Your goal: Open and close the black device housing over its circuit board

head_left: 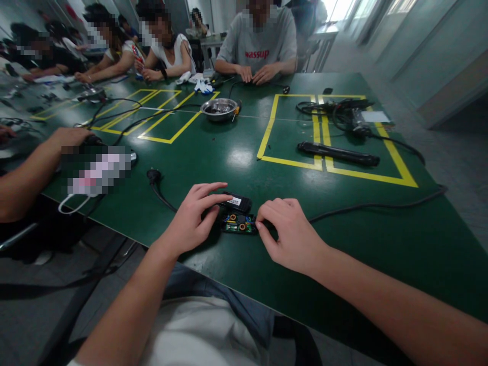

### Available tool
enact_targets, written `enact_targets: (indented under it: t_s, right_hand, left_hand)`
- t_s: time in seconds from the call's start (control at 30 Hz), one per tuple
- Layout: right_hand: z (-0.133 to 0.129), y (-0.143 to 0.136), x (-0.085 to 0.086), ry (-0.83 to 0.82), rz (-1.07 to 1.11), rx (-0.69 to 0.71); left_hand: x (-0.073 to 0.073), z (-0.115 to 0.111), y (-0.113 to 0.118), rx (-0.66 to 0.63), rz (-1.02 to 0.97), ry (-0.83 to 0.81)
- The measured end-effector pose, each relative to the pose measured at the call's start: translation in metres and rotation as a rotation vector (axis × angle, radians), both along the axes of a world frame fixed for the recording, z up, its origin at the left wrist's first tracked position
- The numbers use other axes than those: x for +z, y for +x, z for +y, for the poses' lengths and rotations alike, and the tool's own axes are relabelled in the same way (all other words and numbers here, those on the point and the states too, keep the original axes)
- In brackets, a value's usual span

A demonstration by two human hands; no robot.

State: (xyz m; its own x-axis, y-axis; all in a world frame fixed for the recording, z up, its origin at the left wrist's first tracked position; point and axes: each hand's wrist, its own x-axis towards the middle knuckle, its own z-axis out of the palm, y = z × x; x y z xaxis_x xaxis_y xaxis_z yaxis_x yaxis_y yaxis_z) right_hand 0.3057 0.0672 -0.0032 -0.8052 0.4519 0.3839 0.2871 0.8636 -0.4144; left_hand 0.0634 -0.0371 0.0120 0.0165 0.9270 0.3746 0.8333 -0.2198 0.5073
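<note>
An opened black casing (249,231) lies on the table before me, with a circuit board (237,223) inside carrying copper coils and coloured wires. Just behind it rests a black cover (240,203) with a white label. My left hand (194,218) is open, its index finger reaching over the cover and its thumb at the board's left end. At the right end of the casing, my right hand (285,231) is closed in a pinch; what lies between the fingertips is hidden. A black cord (366,207) runs off behind my right hand, and a power plug (153,176) lies left.
A metal bowl (219,109) of small parts stands farther back. Yellow tape (290,161) marks rectangles on the green table (438,244). A long black bar (339,153) and bundled cables (343,114) lie right. A neighbour's arm (34,160) is at left; other people sit opposite.
</note>
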Motion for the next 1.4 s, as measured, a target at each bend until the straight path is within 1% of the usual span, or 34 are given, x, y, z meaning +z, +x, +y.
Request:
enact_targets:
  t_s: [0.1,0.17,0.27,0.37,0.43,0.5,0.6,0.67,0.8,1.07,1.13,1.2,1.33,1.4]
  right_hand:
    - [0.0,-0.001,-0.001,0.01,0.007,0.005]
    - [0.0,-0.001,-0.001,0.007,0.004,-0.002]
    - [0.001,-0.001,-0.003,-0.02,0.003,-0.014]
    - [0.002,0.0,-0.005,-0.068,0.06,-0.043]
    - [0.001,0.001,-0.005,-0.097,0.122,-0.066]
    - [0.0,0.002,-0.004,-0.113,0.156,-0.065]
    - [0.0,0.002,-0.001,-0.114,0.121,-0.014]
    - [0.0,0.001,0.001,-0.108,0.08,0.02]
    - [0.001,0.0,0.002,-0.119,0.047,0.031]
    - [0.001,0.001,0.001,-0.119,0.037,0.028]
    - [0.001,0.001,0.001,-0.118,0.033,0.027]
    - [0.001,0.001,0.0,-0.114,0.03,0.007]
    - [0.0,0.001,-0.002,-0.102,0.065,-0.055]
    - [0.001,0.0,-0.003,-0.082,0.06,-0.043]
  left_hand:
    - [-0.005,0.006,-0.002,0.042,0.012,-0.083]
    - [-0.008,0.009,-0.003,0.064,-0.028,-0.115]
    - [-0.008,0.01,-0.003,0.106,-0.1,-0.116]
    - [-0.007,0.007,-0.002,0.129,-0.131,-0.077]
    - [-0.005,0.002,-0.003,0.105,-0.157,-0.035]
    - [-0.001,-0.002,-0.004,0.031,-0.189,-0.016]
    - [0.005,-0.006,-0.007,-0.118,-0.198,-0.046]
    - [0.008,-0.007,-0.007,-0.18,-0.18,-0.066]
    - [0.009,-0.006,-0.005,-0.208,-0.179,-0.097]
    - [0.007,-0.005,-0.003,-0.204,-0.192,-0.113]
    - [0.007,-0.006,-0.002,-0.193,-0.181,-0.114]
    - [0.006,-0.006,-0.002,-0.147,-0.183,-0.11]
    - [-0.002,-0.003,0.0,0.057,-0.217,-0.04]
    - [-0.006,0.0,0.001,0.108,-0.205,-0.028]
